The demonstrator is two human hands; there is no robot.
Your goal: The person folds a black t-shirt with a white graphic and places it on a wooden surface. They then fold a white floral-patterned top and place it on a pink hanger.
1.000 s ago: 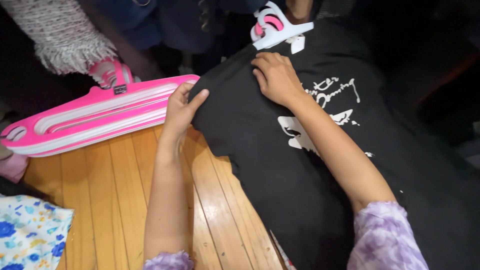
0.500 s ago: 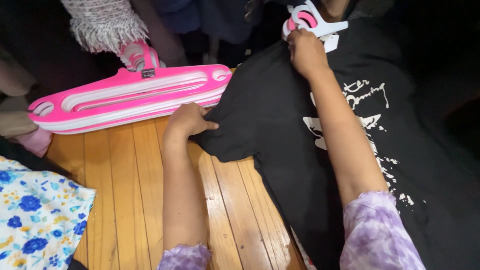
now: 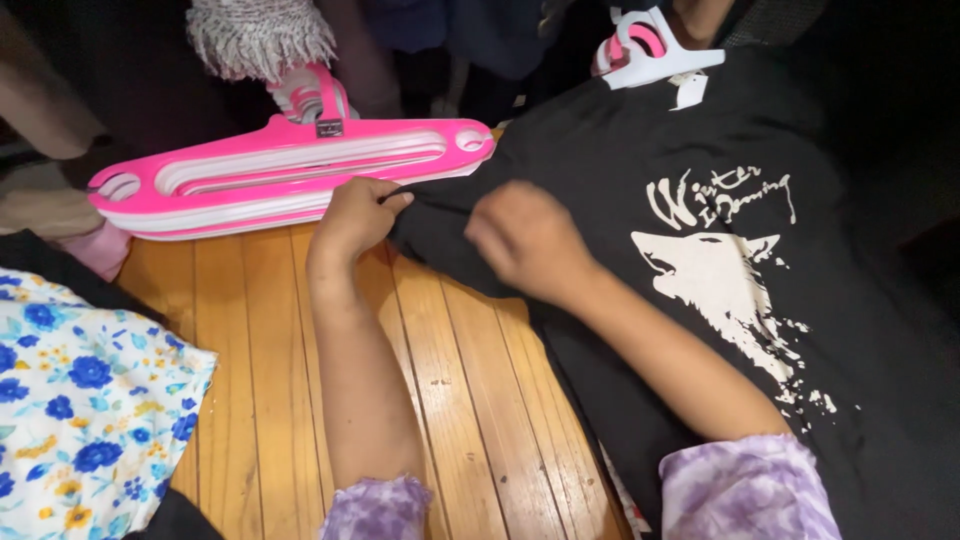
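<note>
A black T-shirt (image 3: 760, 330) with a white wolf print lies spread over a wooden table (image 3: 250, 400), hung on a white and pink hanger (image 3: 650, 50) at its collar. My left hand (image 3: 355, 215) pinches the shirt's left sleeve edge, just below a stack of pink and white hangers (image 3: 290, 175). My right hand (image 3: 525, 240) hovers blurred over the shirt beside the left hand, fingers curled, and I cannot see anything held in it.
A blue and yellow floral cloth (image 3: 85, 410) lies at the lower left. A fringed knit garment (image 3: 260, 35) hangs above the hanger stack. Dark clothes fill the top and right.
My right hand has come down from the collar hanger to the sleeve area beside my left hand. My left hand has closed on the sleeve edge.
</note>
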